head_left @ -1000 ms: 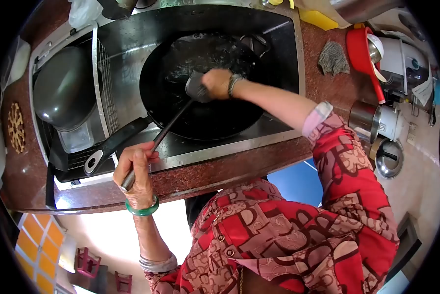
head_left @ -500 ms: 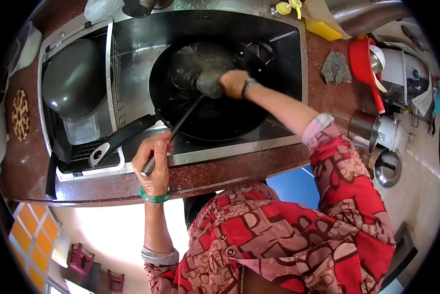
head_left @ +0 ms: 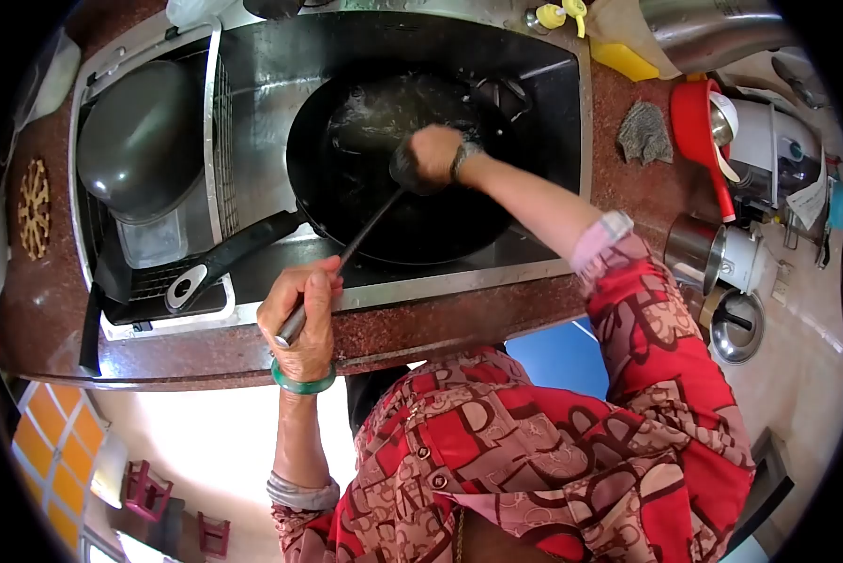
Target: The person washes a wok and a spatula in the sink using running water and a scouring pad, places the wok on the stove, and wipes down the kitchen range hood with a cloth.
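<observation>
A ladle (head_left: 372, 228) slants over the wok, its long dark handle ending in a metal grip. My left hand (head_left: 299, 308), with a green bangle at the wrist, is wrapped round that grip at the sink's front edge. My right hand (head_left: 437, 153) is closed against the ladle's rounded head, covering part of it; whether a cloth or pad is under the fingers I cannot see. Beneath both lies a large black wok (head_left: 421, 239) in the sink (head_left: 262, 122), with some water (head_left: 370, 117) in it. The wok's black handle (head_left: 248, 246) points toward the front left.
Left in the sink, a rack (head_left: 217, 141) holds an upturned dark pan (head_left: 140, 141) and a clear container (head_left: 154, 242). A grey scouring cloth (head_left: 644, 131) and a red dipper (head_left: 691, 122) sit on the right counter. A trivet (head_left: 35, 208) lies far left.
My right hand has shifted slightly left and now covers more of the ladle's head. The ladle's head has moved slightly right; my left hand keeps its grip.
</observation>
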Available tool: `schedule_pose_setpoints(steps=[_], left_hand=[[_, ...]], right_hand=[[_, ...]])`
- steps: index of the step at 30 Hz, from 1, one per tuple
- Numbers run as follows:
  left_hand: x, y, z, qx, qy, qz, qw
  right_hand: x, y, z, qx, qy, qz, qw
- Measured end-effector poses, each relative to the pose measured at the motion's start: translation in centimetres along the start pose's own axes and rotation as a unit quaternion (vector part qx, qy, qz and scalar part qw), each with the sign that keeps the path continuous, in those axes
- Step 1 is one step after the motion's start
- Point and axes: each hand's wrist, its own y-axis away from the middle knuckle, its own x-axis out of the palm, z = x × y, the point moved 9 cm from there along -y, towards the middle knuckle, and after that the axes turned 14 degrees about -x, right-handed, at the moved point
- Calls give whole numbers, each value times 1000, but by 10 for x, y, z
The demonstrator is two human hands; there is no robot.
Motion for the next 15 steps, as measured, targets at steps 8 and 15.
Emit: schedule_pose_setpoints(steps=[8,15], left_hand=[[4,1,4,1,-12,23,1000],[15,-7,-21,57,25,43,997]], right_hand=[[-13,-1,-3,64,25,-17,997],[-48,29,35,-60,-185,-104,975]])
